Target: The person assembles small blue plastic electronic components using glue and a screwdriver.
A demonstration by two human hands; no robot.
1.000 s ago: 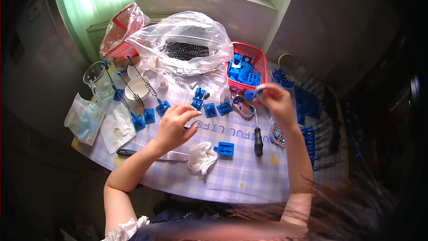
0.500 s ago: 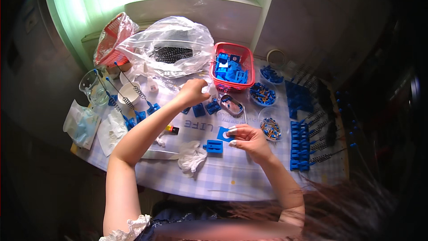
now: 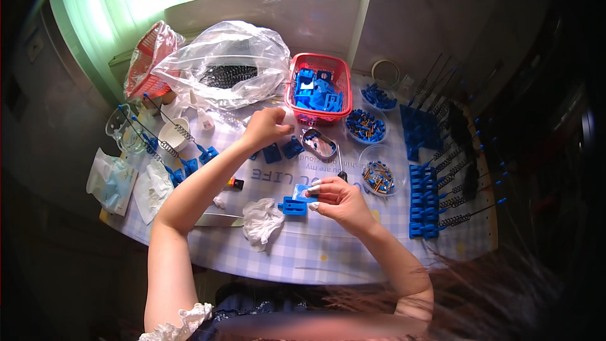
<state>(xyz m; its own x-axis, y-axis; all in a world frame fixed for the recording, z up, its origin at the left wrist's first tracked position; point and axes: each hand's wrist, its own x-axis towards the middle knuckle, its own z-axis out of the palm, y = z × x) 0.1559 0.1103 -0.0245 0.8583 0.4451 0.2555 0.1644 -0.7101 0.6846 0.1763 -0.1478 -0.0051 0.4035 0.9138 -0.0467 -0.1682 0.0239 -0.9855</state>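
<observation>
My right hand [image 3: 338, 202] pinches a flat blue plate [image 3: 299, 193] with a pale middle between thumb and fingers. Just below the plate, a blue slotted block [image 3: 293, 206] lies on the tablecloth; whether the two touch I cannot tell. Farther off, my left hand [image 3: 268, 127] hovers with its fingers curled together, and whatever may be in them is hidden. Close to that hand are several blue blocks [image 3: 272, 153] and a small oval tin [image 3: 319, 143]. A crumpled white cloth or tissue [image 3: 262, 222] rests left of the slotted block.
A red basket [image 3: 348, 82] of blue parts stands at the back. Round tubs [image 3: 402, 173] of small pieces line its right. Rows of blue blocks [image 3: 423, 208] with springs and rods fill the right edge. A clear bag [image 3: 180, 63], a white bowl [image 3: 170, 142] and a screwdriver [image 3: 341, 173] are also there.
My right hand has brought the blue plate closer to the slotted block. My left hand stays near the tin with fingers curled. The whole view has shifted slightly.
</observation>
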